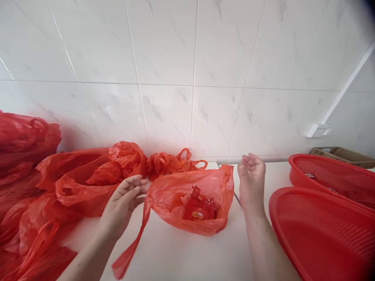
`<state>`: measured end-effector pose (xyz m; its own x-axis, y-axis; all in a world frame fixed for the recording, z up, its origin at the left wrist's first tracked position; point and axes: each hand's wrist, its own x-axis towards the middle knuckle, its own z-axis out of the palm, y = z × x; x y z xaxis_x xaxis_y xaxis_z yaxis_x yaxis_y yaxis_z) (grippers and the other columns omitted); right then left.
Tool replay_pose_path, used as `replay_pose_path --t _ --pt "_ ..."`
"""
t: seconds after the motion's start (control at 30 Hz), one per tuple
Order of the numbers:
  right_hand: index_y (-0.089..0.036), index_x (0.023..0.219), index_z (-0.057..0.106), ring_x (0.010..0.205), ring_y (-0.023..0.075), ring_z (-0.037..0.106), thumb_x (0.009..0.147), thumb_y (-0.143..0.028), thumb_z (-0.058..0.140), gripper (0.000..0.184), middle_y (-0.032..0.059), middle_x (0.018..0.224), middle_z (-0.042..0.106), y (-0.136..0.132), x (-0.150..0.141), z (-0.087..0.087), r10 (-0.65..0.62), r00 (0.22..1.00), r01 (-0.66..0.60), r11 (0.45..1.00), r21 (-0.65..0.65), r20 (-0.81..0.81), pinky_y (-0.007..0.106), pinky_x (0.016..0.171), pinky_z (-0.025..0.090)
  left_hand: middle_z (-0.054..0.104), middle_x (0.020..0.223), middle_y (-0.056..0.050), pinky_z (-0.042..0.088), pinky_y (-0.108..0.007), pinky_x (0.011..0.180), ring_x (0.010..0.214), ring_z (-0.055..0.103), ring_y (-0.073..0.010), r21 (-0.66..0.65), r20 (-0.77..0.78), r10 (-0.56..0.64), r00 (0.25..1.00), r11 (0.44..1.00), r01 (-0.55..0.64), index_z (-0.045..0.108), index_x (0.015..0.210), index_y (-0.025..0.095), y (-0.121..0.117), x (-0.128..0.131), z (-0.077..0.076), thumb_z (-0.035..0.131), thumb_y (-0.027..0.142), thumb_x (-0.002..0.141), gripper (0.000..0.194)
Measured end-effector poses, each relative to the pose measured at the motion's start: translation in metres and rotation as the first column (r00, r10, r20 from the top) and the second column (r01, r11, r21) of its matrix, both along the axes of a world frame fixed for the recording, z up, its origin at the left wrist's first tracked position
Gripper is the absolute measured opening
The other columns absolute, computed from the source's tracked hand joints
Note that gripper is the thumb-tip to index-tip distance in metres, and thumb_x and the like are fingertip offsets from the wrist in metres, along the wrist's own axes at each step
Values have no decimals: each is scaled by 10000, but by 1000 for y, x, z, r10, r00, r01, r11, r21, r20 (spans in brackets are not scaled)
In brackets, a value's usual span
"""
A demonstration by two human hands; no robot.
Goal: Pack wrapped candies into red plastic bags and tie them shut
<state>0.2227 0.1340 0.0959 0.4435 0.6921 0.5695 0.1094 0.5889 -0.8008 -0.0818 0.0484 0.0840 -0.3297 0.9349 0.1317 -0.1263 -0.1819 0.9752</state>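
Observation:
A red plastic bag (pixel 172 187) lies on the white table with its mouth spread toward me. Inside it are several small red printed packets (pixel 199 210). At the bag's left rim is my left hand (pixel 121 201), fingers apart, the tips close to or touching the film; a long bag handle (pixel 131 249) hangs down below them. My right hand (pixel 252 175) is raised just beyond the bag's right edge, with a small gap between them. Its fingers are loosely bent and nothing shows in them.
Heaped red plastic bags (pixel 26 187) cover the left side, with crumpled bags (pixel 164 162) along the tiled wall. Two red plastic baskets (pixel 293 238) stand at the right, a cardboard box (pixel 342 154) behind them. A white socket (pixel 318 130) is on the wall.

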Motion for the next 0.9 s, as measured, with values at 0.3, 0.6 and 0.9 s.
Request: replay_pose_path --t 0.3,0.6,0.9 --pt "-275 1356 373 1343 273 312 657 -800 510 885 111 1452 341 -20 3 9 461 867 -460 886 -51 189 448 1105 250 615 1180 -90 519 -371 766 1015 595 -308 -272 -332 -469 819 879 393 587 1195 270 -11 19 -45 724 214 646 569" --pt "-341 1410 349 1117 287 568 647 -384 794 885 83 1354 512 -28 2 -3 647 752 -487 674 -555 127 433 880 485 603 1235 -134 438 -452 949 1157 531 -338 36 -145 -506 850 856 516 590 1212 199 31 51 -12 757 265 682 560" --pt "-233 931 646 909 228 645 743 -503 681 331 37 930 691 -3 -6 -15 424 712 -569 816 -105 -559 374 812 507 663 1109 -121 509 -397 866 1061 612 -287 153 183 -348 919 934 323 615 1141 165 46 65 0 545 426 854 394"
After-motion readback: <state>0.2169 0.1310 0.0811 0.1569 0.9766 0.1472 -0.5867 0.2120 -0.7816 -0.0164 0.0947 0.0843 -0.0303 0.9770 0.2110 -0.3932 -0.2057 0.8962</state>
